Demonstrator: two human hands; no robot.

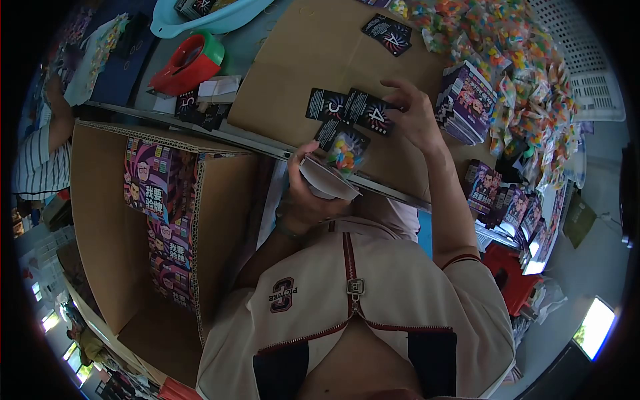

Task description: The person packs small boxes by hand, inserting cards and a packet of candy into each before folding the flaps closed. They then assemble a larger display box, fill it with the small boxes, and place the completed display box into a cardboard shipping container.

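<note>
My left hand point(305, 200) is wrapped round a small paper box point(327, 179), its pale inside showing, just in front of the table edge. Just above the box, a clear bag of colourful candies point(345, 153) lies over a black card point(331, 131). My right hand point(415, 117) has its thumb and fingers at the right end of a black card marked 4 point(370, 112); the index finger sticks out. Beside that card lies a black card marked 5 point(325, 104), on the cardboard sheet point(280, 73).
A stack of printed boxes point(467, 103) stands right, beside a heap of candy bags point(527, 100). More black cards point(388, 35) lie further back. At left are a red tape dispenser point(188, 63), a blue basin point(220, 23) and a large carton point(100, 220) holding printed boxes point(167, 247).
</note>
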